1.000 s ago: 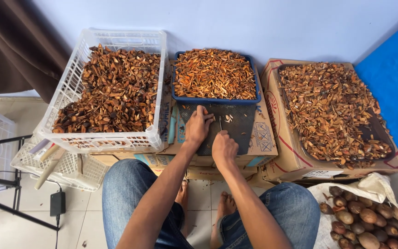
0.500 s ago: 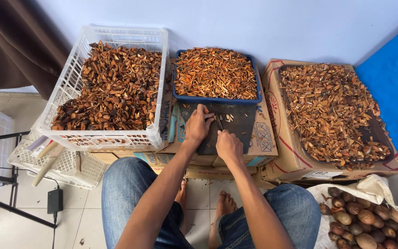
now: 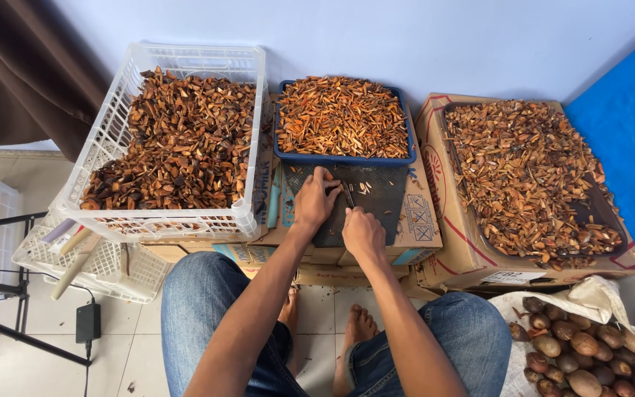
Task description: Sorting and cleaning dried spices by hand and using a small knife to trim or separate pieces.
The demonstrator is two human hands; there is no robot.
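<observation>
Both hands on dark mat

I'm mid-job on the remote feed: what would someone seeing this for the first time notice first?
Three heaped containers of brown-orange cut pieces fill the view: a white crate at left, a blue tub in the middle, a cardboard box at right. Below the tub, the left hand and right hand meet over a dark board, a thin blade between them. A sack of round brown fruits sits bottom right.
</observation>
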